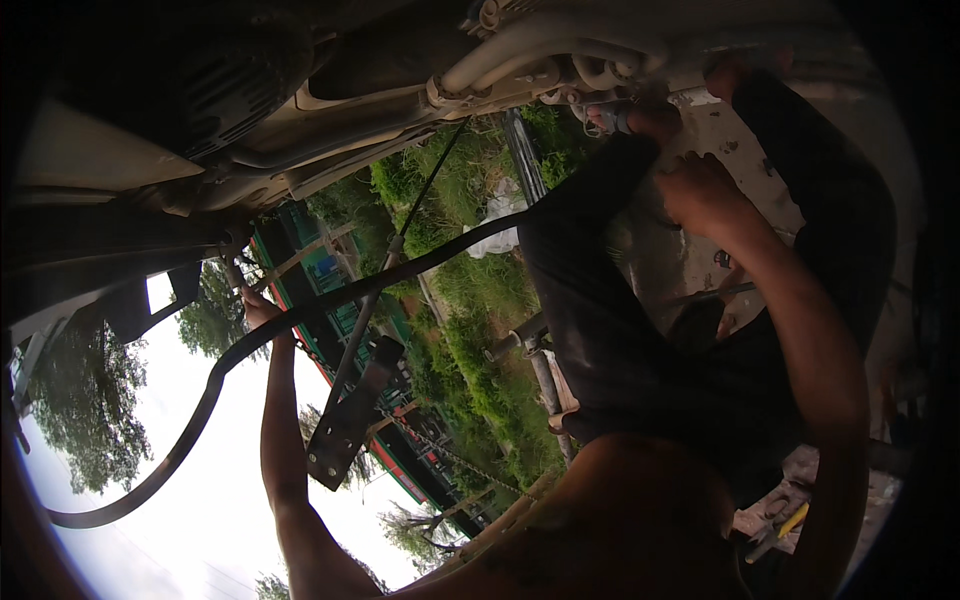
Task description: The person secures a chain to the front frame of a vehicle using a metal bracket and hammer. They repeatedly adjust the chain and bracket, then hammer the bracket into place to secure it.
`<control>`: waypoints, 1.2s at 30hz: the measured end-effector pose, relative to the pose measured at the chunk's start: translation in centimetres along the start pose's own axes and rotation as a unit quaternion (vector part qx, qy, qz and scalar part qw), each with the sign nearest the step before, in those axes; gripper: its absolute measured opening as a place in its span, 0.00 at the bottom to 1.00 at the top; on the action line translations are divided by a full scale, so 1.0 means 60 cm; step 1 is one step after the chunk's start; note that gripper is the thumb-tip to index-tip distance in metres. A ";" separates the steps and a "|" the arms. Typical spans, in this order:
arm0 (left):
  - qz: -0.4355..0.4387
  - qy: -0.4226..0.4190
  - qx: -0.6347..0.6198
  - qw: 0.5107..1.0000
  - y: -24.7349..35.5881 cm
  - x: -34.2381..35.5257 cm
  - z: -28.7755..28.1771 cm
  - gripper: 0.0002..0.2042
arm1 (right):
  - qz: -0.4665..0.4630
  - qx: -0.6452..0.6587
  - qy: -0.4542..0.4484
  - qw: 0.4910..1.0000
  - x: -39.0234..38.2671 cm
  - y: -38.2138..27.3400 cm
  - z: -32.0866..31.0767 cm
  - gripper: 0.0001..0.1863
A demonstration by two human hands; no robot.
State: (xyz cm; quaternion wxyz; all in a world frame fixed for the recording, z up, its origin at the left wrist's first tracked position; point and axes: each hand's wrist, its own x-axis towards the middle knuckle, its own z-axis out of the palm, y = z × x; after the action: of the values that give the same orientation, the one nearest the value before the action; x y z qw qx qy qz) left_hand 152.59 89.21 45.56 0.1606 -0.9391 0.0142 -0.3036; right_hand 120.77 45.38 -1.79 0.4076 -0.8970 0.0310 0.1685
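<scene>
My left hand (260, 308) is raised at the left. Its fingers are closed round a small metal fitting (234, 268) under a vehicle's dark underside (330, 150). A long black hose (350, 292) curves from the lower left, past my left forearm, toward my dark-trousered leg (600, 300), where its end is lost against the cloth. My right hand (698, 195) is closed in a fist near my foot at the upper right. What it holds, if anything, is hidden.
A thin metal rod (370, 300) slants down beside a dark plate with holes (350, 420). Pipes (540, 50) run overhead. A yellow-handled tool (793, 520) lies at the lower right. Green plants (470, 350) and a white sack (495, 225) are beyond.
</scene>
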 end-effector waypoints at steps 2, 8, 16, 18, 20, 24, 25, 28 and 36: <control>0.091 0.058 -0.014 0.994 -0.026 -0.010 0.009 0.32 | -0.018 -0.010 0.009 1.000 0.005 -0.002 0.016 0.14; 0.060 0.062 -0.037 0.996 0.019 -0.028 0.006 0.31 | -0.027 -0.034 0.019 0.999 -0.006 -0.006 0.017 0.14; 0.003 0.018 -0.003 1.000 0.048 -0.035 -0.013 0.32 | -0.036 0.001 0.042 0.998 -0.010 0.005 0.037 0.09; 0.007 0.017 -0.008 1.000 0.040 -0.028 -0.009 0.32 | -0.032 -0.005 0.031 0.999 -0.002 0.011 0.041 0.09; 0.002 0.005 -0.002 1.000 0.030 -0.027 -0.009 0.32 | -0.014 -0.014 0.002 1.000 0.005 0.010 0.040 0.09; 0.000 0.010 -0.024 1.000 0.014 -0.041 -0.007 0.31 | -0.016 -0.011 -0.034 0.999 0.009 0.011 0.030 0.11; 0.010 0.020 -0.041 0.999 0.024 -0.032 -0.004 0.31 | -0.014 -0.007 -0.025 1.000 0.005 0.013 0.029 0.11; 0.013 0.026 -0.063 0.998 0.042 -0.038 -0.001 0.31 | -0.014 -0.017 -0.031 0.999 0.007 0.014 0.033 0.13; 0.031 0.068 -0.035 0.997 0.038 -0.027 0.007 0.34 | -0.019 -0.008 -0.044 0.999 0.011 0.028 0.035 0.14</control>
State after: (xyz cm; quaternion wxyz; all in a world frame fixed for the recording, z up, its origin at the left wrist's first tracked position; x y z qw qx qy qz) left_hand 151.68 87.35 43.61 0.1353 -0.9206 0.0652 -0.3606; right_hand 120.50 45.90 -4.49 0.4046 -0.8923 -0.0050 0.2000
